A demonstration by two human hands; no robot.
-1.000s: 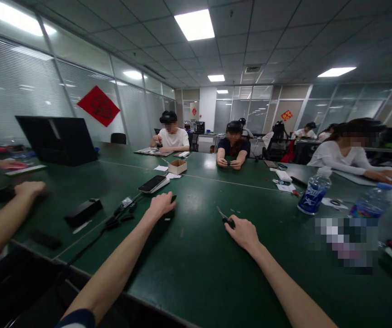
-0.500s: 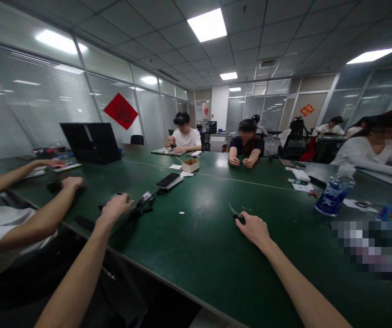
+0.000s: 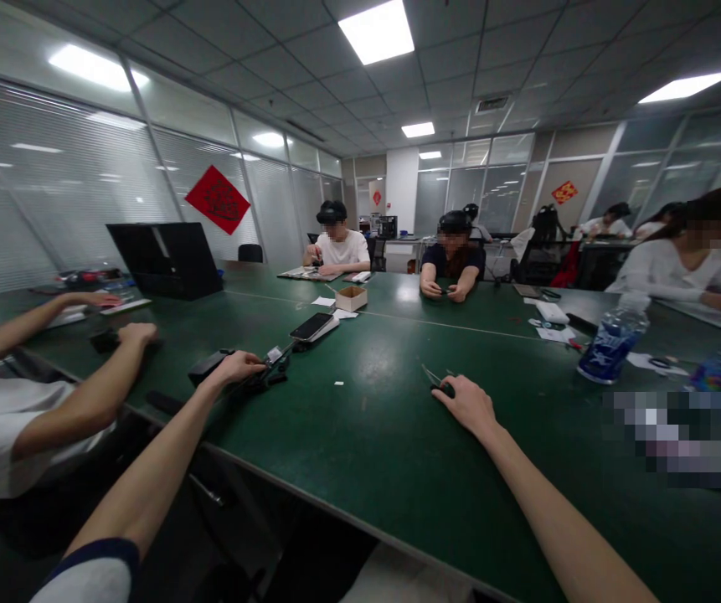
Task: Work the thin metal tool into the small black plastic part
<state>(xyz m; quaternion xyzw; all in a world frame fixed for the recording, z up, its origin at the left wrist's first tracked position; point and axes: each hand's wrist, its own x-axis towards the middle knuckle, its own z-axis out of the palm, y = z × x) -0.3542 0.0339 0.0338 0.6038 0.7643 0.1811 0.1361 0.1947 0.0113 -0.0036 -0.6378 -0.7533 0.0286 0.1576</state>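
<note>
Two sets of fingers work on the green desk (image 3: 366,477). The fingers (image 3: 454,400) of the right hand (image 3: 468,408) curl closed and pinch the grips of small black-handled snips (image 3: 441,389), whose thin blades point up the desk, a hold that seems suited to fine work near the surface. The fingers (image 3: 244,363) of the left hand (image 3: 228,368) stretch out almost flat, gripping nothing that can be seen, over a black case (image 3: 206,365), their tips just beside a bundle of black cable and connectors (image 3: 270,373). A tiny white scrap (image 3: 338,383) lies between the hands. Farther up, a smartphone (image 3: 311,326) rests on a white box (image 3: 326,331), apparently set there to keep it off the desk. Near it stands a small cardboard box (image 3: 352,299), its contents hidden, with white papers (image 3: 344,314) beside it. To the right stands a clear plastic water bottle (image 3: 613,345) with a blue label. A co-worker's hand (image 3: 137,333) rests on a dark object (image 3: 104,339) at the left, and other co-workers (image 3: 454,255) sit across the desk, hands together.
</note>
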